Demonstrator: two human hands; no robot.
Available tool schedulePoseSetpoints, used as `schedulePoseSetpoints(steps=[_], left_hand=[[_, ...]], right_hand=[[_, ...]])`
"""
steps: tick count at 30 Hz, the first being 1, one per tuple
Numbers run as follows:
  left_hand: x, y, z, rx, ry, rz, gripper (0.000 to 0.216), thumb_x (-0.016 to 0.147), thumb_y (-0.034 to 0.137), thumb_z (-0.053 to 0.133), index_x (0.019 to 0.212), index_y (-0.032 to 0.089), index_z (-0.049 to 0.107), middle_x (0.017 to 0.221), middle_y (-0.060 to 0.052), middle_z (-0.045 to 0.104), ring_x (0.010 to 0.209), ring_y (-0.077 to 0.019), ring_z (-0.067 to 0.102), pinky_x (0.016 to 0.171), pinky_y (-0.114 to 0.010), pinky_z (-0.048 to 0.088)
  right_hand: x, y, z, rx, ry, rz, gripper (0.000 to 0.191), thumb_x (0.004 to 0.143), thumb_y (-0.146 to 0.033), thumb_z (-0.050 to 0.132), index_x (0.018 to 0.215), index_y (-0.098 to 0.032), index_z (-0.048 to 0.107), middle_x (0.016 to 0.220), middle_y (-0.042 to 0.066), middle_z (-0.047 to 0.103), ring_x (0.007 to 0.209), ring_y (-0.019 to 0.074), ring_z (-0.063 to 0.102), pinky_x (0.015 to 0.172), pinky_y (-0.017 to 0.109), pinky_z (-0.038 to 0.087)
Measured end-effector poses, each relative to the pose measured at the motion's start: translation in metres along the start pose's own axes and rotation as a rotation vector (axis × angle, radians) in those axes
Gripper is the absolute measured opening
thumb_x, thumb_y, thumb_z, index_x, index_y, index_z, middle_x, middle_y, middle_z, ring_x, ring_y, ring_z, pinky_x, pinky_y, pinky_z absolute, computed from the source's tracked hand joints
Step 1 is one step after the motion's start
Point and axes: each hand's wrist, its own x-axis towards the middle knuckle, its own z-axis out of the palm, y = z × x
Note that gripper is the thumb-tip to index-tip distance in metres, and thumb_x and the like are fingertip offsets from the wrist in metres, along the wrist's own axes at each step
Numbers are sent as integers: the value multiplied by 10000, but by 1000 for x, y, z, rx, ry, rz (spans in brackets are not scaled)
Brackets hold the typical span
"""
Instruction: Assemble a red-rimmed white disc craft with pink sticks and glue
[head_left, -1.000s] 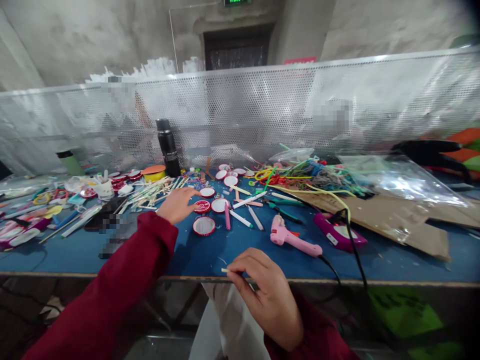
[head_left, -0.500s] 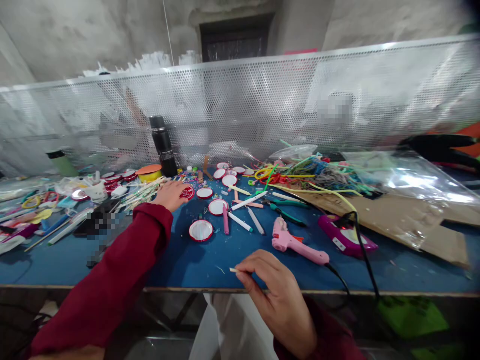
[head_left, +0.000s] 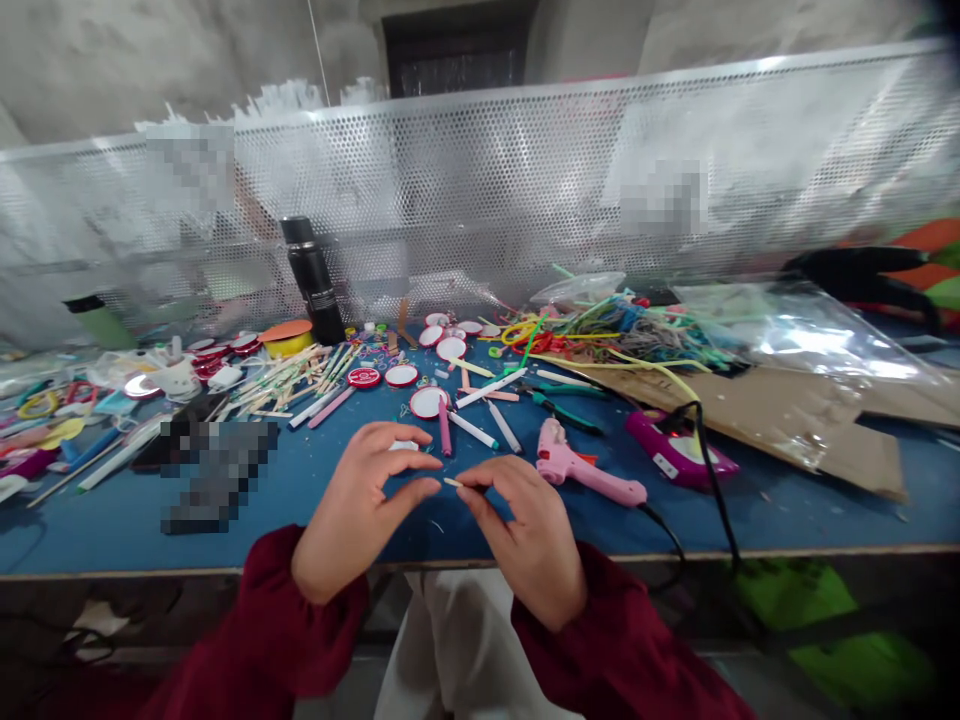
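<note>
Between the thumb and forefinger of my right hand (head_left: 525, 525) is a short pale stick (head_left: 453, 483), its tip pointing left. My left hand (head_left: 371, 495) faces it with thumb and fingers apart and nothing visible between them. The stick's tip lies close to the left thumb, apart from it. Partly hidden behind the left fingers is a white-faced, red-rimmed lid (head_left: 405, 445). Just beyond the hands lie a pink marker (head_left: 445, 428), a white marker (head_left: 474, 430) and another red-rimmed lid (head_left: 430, 402). A pink glue gun (head_left: 585, 470) rests to the right of my right hand.
Pale sticks (head_left: 307, 375) lie in a pile at left, near a black bottle (head_left: 313, 285) and a dark phone-like slab (head_left: 221, 480). At right are green-handled pliers (head_left: 562, 408), a purple device (head_left: 679, 450) with a cord, cardboard (head_left: 750, 415) and tangled coloured strands (head_left: 637, 330).
My left hand has come back from beside the stick pile and red lid to the front, opposite my right hand. The right hand keeps its pinch on the stick, slightly higher in view.
</note>
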Motion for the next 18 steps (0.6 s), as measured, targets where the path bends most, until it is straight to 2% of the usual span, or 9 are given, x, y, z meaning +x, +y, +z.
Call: schedulePoseSetpoints(steps=[4,9,11,14,16,18], left_hand=[[-15,-5,11,44,4,12,82,779,294,714,826,306,780,1107,-67,683,1130,-264,539,1046,-414,356],[-14,-7,11,95,78,54,91,815,306,679,811,279,766,1083,-61,677,1084,-237,570,999,-399,412],[-10,-10,10,139,180,43,106,829,315,663,818,260,754,1063,-54,673,1038,-219,591,958,-384,439],[-7,-16,9,164,322,4,102,818,324,679,805,241,736,1028,-41,669,994,-201,607,918,-361,455],[-5,-20,10,161,351,-11,98,812,325,686,802,238,730,1017,-33,669,987,-193,609,906,-350,459],[-5,-23,12,150,350,-21,96,811,326,688,805,239,728,1009,-28,671,982,-187,611,898,-342,462]], right_hand=[[-1,-6,-1,-19,-17,-55,76,911,-227,592,883,-232,662,854,7,691,835,167,598,792,326,427],[3,-8,-10,-98,-11,-100,75,904,-255,604,948,-224,658,898,16,693,875,173,602,833,334,437],[5,-5,-23,-238,0,-93,150,898,-268,605,1033,-218,646,996,38,686,957,198,596,893,362,431],[5,5,-52,-623,2,6,215,886,-237,583,1090,-226,649,1110,67,652,1037,254,566,949,432,397],[0,14,-69,-873,12,118,277,854,-219,594,1126,-218,645,1143,90,635,1049,299,552,912,457,402],[-5,24,-81,-1028,-42,148,321,817,-210,606,1135,-197,646,1177,111,619,1045,321,554,884,463,411]])
